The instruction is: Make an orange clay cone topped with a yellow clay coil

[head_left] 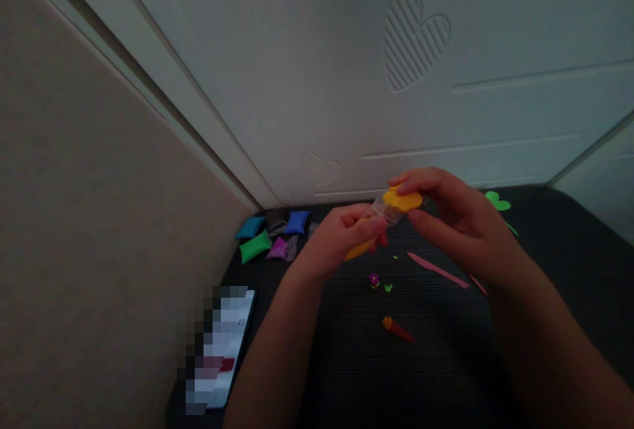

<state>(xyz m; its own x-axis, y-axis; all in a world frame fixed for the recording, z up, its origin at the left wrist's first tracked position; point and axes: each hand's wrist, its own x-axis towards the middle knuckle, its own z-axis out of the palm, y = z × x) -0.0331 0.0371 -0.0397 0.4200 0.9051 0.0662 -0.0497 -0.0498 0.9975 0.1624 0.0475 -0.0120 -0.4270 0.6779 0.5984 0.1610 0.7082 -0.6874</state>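
Note:
Both hands are raised above the dark table. Between the thumb and fingers of my right hand (453, 218) is a lump of yellow modelling clay (403, 200). My left hand (349, 234) is closed around a clear plastic bag (389, 213) that reaches up to this lump. More yellow (360, 250) shows below the left fingers; the palm hides how it joins the rest. On the table beneath lie a small purple clay flower (374, 279), a tiny green leaf piece (388, 288) and an orange carrot-like clay piece (397, 329). A pink modelling tool (438, 270) lies below my right hand.
Several coloured clay packets, among them a green one (255, 247) and a blue one (297, 222), lie at the back left. A partly blurred phone or tablet (235, 343) is at the left edge. A green clover shape (498, 201) sits back right. A white panel (347, 86) stands behind.

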